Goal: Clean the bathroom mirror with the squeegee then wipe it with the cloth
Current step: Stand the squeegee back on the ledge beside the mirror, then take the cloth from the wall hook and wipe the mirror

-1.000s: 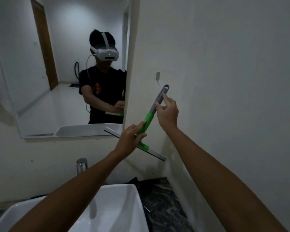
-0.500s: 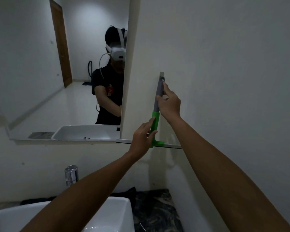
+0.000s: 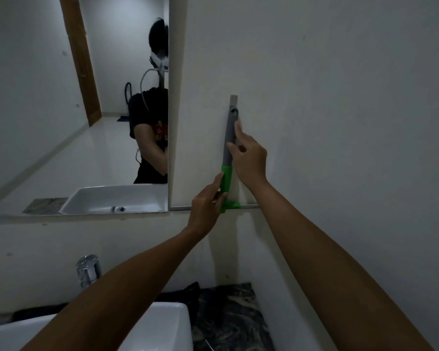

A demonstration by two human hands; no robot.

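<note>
A: How far along is it?
B: Mirror [image 3: 61, 122] fills the upper left; the squeegee [image 3: 229, 148] hangs upright right of centre on a wall hook. Squeegeeing looks finished; wiping remains, no cloth identifiable.
A: Grips?
B: Left hand [image 3: 206, 206] pinches the green neck; right hand [image 3: 250, 160] closes on the grey handle.
</note>
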